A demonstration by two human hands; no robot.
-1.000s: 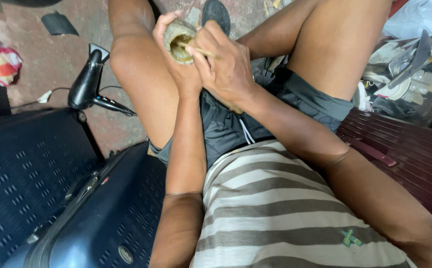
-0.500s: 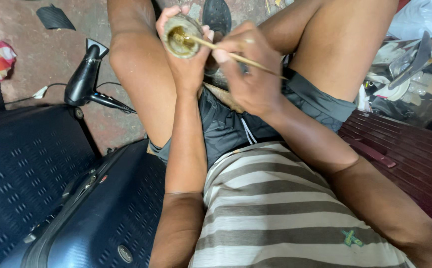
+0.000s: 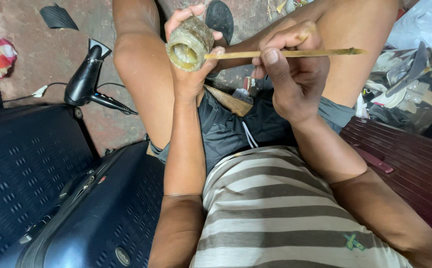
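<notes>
One small open-mouthed jar [image 3: 189, 43] sits far centre, above the knees, wrapped in the left hand [image 3: 188, 59]; the right hand [image 3: 293, 69] pinches one thin stick [image 3: 295, 52], its tip at the jar's mouth; one black hairdryer [image 3: 84, 79] lies left; one dark suitcase [image 3: 91, 218] near left.

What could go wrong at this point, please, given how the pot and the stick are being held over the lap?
1. The left hand grips the small round pot tipped on its side, mouth toward the camera, so its yellowish contents might drip onto the dark shorts.
2. The right hand pinches the thin stick near its middle; it may slip or smear the fingers.
</notes>
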